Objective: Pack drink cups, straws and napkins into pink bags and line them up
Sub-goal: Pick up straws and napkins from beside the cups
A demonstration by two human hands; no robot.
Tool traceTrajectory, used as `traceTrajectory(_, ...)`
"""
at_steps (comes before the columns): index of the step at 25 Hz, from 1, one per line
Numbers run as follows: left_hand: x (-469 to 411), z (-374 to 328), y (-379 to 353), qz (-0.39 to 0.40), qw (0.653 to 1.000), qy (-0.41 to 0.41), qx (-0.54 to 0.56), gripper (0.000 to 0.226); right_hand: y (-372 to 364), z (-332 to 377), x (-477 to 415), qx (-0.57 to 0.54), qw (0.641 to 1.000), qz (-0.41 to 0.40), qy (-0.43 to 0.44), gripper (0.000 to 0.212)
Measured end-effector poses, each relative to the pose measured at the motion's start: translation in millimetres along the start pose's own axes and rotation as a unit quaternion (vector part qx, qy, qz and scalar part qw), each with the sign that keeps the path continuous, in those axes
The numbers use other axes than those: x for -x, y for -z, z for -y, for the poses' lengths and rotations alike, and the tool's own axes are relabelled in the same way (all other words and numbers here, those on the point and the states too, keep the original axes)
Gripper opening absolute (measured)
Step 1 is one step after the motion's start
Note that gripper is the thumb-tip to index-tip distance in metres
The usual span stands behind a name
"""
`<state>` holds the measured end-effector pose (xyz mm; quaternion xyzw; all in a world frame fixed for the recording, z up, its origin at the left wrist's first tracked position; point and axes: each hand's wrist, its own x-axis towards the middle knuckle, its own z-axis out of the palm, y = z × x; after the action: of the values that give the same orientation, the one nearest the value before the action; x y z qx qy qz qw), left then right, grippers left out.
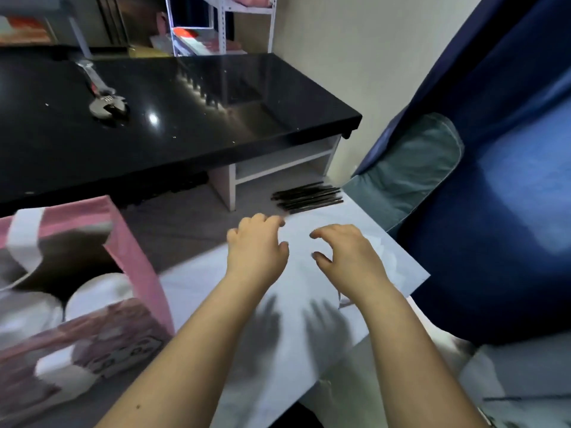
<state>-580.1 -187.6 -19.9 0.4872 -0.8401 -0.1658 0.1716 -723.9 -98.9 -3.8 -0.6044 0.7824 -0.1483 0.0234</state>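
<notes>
Black plastic straws (307, 197): loose bundle, lay at the far end of a white board (309, 350), just beyond both hands. Judged light, thin and fairly stiff, apt to roll and scatter; best pinched across the middle, several together. Pink bag (139, 257): stood open at left, soft-walled, white handles, white cups (99, 291) inside, blurred. Likely to sag if taken by one wall; handles preferred. Left hand (256, 242) and right hand (349, 254): hovered over the board, fingers loosely curled, grasping nothing.
</notes>
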Motion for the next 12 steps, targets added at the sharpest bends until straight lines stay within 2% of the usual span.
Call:
traceTrajectory(2, -9, 2, -34, 0.021, 0.999, 0.029, 0.032, 0.035, -16, -33, -10, 0.038, 0.998, 0.028, -0.031, 0.034)
traceTrajectory(4, -18, 3, -65, 0.019, 0.996, 0.051, 0.064, 0.032, -32, -61, -23, 0.030, 0.997, 0.043, -0.056, 0.036)
traceTrajectory(8, -31, -2, -111, 0.035, 0.988, 0.125, 0.081, 0.032, -69, -99, -45, -0.008, 0.994, 0.103, -0.037, 0.037)
traceTrajectory(12, -41, -11, -136, 0.039, 0.984, 0.164, 0.050, 0.034, -95, -129, -79, 0.012, 0.992, 0.122, -0.032, 0.035)
